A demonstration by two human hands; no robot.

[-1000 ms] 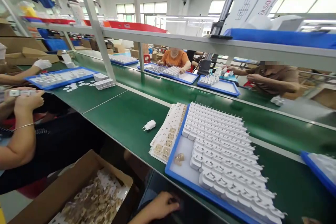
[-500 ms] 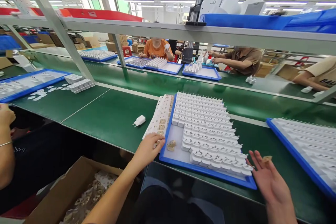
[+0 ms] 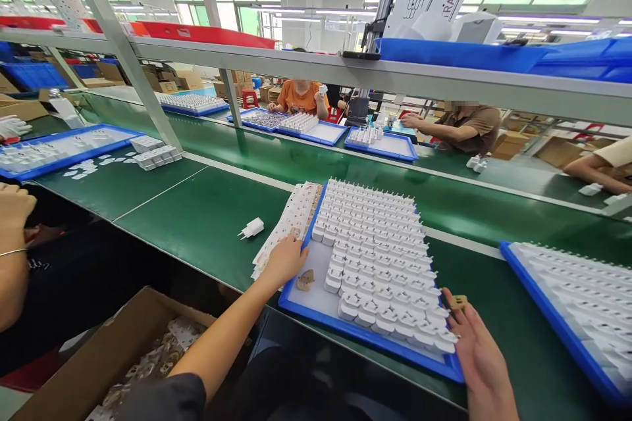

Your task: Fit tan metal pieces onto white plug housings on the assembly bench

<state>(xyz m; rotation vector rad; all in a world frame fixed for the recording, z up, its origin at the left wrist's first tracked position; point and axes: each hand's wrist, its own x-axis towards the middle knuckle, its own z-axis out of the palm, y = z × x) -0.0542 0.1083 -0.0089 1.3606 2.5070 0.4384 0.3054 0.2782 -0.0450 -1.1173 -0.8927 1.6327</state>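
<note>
My left hand (image 3: 285,261) lies over the sheets of die-cut labels (image 3: 284,227), beside the tray's left rim. Its fingers are curled closed, and what they grip is hidden; a tan label shows at the fingertips. My right hand (image 3: 480,352) is at the right front corner of the blue-rimmed tray (image 3: 365,341). Between its thumb and index finger is a small tan label (image 3: 458,302) with holes. Rows of white plug adapters (image 3: 380,256) stand in the tray, pins up. A crumpled tan label (image 3: 305,279) lies on the tray floor at left.
One white adapter (image 3: 253,228) lies left of the sheets. Another full tray (image 3: 557,316) stands at right. Below the bench, a cardboard box (image 3: 113,348) holds used label scraps. A co-worker's hand (image 3: 14,210) is at far left. A shelf (image 3: 296,60) crosses above; co-workers sit opposite.
My right hand has moved left against the tray corner, its thumb and fingers closer together around the tan label. The tray and sheets have shifted slightly left and nearer. My left hand has moved farther up the sheets.
</note>
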